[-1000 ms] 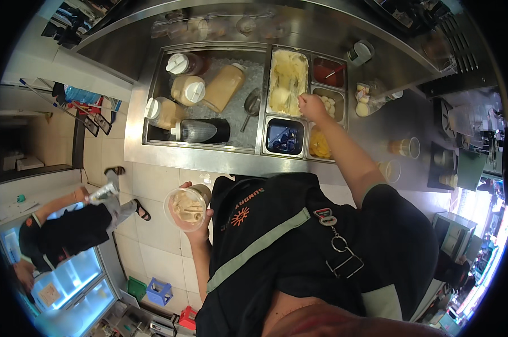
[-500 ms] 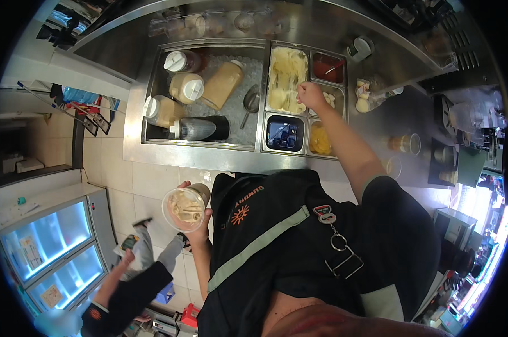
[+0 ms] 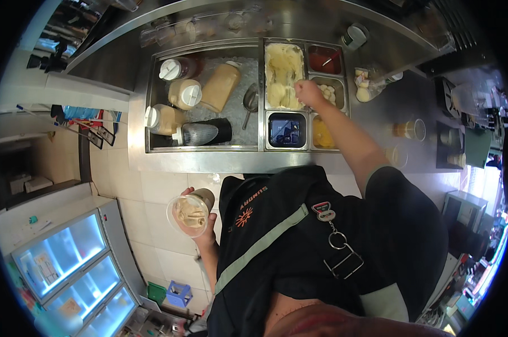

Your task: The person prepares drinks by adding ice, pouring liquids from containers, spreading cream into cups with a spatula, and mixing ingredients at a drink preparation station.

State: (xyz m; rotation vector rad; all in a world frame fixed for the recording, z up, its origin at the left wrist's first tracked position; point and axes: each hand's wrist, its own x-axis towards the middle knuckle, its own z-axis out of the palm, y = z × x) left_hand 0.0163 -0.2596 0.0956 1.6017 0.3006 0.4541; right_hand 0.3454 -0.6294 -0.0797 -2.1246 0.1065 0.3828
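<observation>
My left hand [image 3: 208, 236] is wrapped round a clear plastic cup [image 3: 187, 218] with pale brown, creamy contents. The cup is held out over the floor, left of my body, its mouth facing up toward me. My right hand [image 3: 310, 93] is closed at the right edge of a long metal pan of pale yellow cream [image 3: 283, 64]; whatever its fingers grip is hidden. Beside that hand lies a pan of small white balls [image 3: 331, 92]. Around it are a red-filled pan [image 3: 321, 60], a dark-filled pan [image 3: 286, 132] and a yellow-filled pan [image 3: 323, 133].
Left of the pans, an ice bin [image 3: 242, 73] holds several bottles with white lids and a metal scoop [image 3: 250, 101]. Cups, among them an amber-filled cup [image 3: 409, 130], stand on the steel counter at right. Behind me at lower left is a lit glass-door fridge [image 3: 68, 255].
The view has swung slightly. The co-worker seen at lower left is now almost wholly out of view, and a blue stool shows there. My right hand stays closed by the cream pan.
</observation>
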